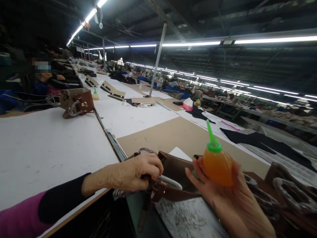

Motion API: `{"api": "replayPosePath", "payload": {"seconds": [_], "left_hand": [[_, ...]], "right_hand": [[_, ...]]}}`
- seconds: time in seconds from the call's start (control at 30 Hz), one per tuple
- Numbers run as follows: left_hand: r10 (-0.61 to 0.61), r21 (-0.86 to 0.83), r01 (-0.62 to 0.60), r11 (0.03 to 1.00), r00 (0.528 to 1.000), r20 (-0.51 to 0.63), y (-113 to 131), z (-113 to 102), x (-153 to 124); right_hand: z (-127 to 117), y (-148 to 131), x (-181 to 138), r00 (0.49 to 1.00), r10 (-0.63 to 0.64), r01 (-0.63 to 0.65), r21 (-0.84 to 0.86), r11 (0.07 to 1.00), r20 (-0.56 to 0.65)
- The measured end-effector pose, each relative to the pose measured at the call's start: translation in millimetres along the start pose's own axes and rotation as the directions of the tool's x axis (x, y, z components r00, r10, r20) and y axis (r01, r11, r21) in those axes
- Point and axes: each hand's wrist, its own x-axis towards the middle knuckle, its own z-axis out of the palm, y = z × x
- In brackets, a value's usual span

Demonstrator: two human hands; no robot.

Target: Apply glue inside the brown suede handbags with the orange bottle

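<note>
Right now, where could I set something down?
White tabletop between the brown handbag and the left sleeve; tan sheet beyond the open bag. It's crowded around the right hand: bottle, open bag, plastic-wrapped handles.

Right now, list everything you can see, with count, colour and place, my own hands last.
Orange bottle: one, green spout, in right hand
Open bag: one, brown, between the hands
Plastic-wrapped handles: several, clear wrap, lower right
Distant bag: one, brown, left tabletop
Small bottle: one, green top, beside distant bag
Flat sheet: one, tan, beyond the hands
Cloth piece: one large, black, right
Pole: one nearby, grey, centre
Light tubes: many, white, overhead
Co-worker: at least one, far left
Background items: too small to count
Left hand: one, bare, at open bag
Right hand: one, bare, around orange bottle
</note>
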Motion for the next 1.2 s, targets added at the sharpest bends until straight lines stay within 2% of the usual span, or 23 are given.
{"api": "replayPosePath", "payload": {"seconds": [0.1,0.17,0.2,0.27,0.33,0.37,0.43,0.5,0.57,0.67,0.83,1.03,1.1,1.2], "left_hand": [[-0.149,-0.125,0.142,0.982,0.988,-0.049,-5.9,-6.5,-6.2],[-0.29,-0.238,0.252,0.938,0.946,-0.143,-11.8,-4.5,-6.2],[-0.367,-0.282,0.306,0.909,0.909,-0.199,-14.2,-1.9,-4.1],[-0.525,-0.298,0.446,0.844,0.8,-0.29,-16.8,4.1,4.2],[-0.634,-0.19,0.609,0.77,0.701,-0.326,-16.8,8.8,16.8],[-0.664,-0.094,0.674,0.733,0.678,-0.317,-16.6,10.0,23.9],[-0.691,0.11,0.725,0.68,0.683,-0.235,-17.0,10.6,37.4],[-0.71,0.235,0.72,0.653,0.69,-0.14,-20.1,10.5,48.3],[-0.731,0.265,0.722,0.639,0.678,-0.084,-25.9,11.7,55.8],[-0.749,0.221,0.736,0.64,0.662,-0.038,-36.9,16.7,62.6],[-0.76,0.241,0.755,0.609,0.643,-0.095,-50.1,23.4,73.0],[-0.74,0.314,0.753,0.578,0.646,-0.188,-56.1,28.2,83.2],[-0.759,0.263,0.783,0.563,0.616,-0.209,-61.6,31.2,85.1],[-0.808,0.137,0.827,0.545,0.562,-0.179,-72.9,34.6,85.3]], "right_hand": [[4.3,4.7,-2.4,0.999,0.026,-0.026,-0.024,0.999,-0.02],[5.2,8.1,2.5,1.0,0.006,-0.006,-0.039,0.999,-0.007],[4.9,9.6,5.6,1.0,-0.008,0.009,-0.046,0.999,0.005],[3.4,11.9,11.0,0.999,-0.023,0.025,-0.056,0.998,0.034],[1.3,13.2,14.2,0.998,-0.023,0.027,-0.056,0.998,0.065],[0.2,13.4,15.0,0.997,-0.029,0.033,-0.055,0.998,0.073],[-1.7,13.4,16.7,0.994,-0.065,0.071,-0.058,0.996,0.087],[-3.5,12.7,19.8,0.989,-0.103,0.11,-0.061,0.992,0.109],[-5.4,11.6,25.0,0.984,-0.119,0.126,-0.047,0.991,0.133],[-7.6,10.3,33.7,0.982,-0.115,0.119,-0.013,0.993,0.147],[-6.0,11.6,35.4,0.985,-0.111,0.115,-0.021,0.993,0.128],[-3.0,14.3,31.6,0.981,-0.133,0.144,-0.069,0.987,0.144],[-3.3,15.3,33.8,0.979,-0.136,0.149,-0.078,0.986,0.149],[-3.0,16.7,35.8,0.978,-0.142,0.156,-0.083,0.984,0.153]]}}
